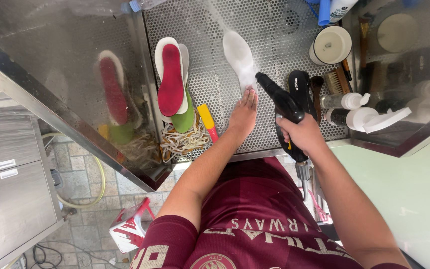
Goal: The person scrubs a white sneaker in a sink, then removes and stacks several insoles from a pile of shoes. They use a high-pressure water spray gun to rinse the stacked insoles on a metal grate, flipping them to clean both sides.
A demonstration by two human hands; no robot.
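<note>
My left hand (243, 113) lies flat on the perforated metal tray (274, 45), its fingertips pressing the near end of a white insole (240, 59). My right hand (302, 133) grips a black spray gun (280, 102) whose nozzle points at that insole, and a mist rises from the insole. The gun's hose fitting hangs below my right hand.
A stack of red, white and green insoles (171, 82) leans at the tray's left, with a heap of shoelaces (181, 142) and a yellow-red tool (208, 122). Brushes (335, 79), spray bottles (362, 117), a round tub (330, 45) and a black insole (300, 87) crowd the right. Steel walls flank the tray.
</note>
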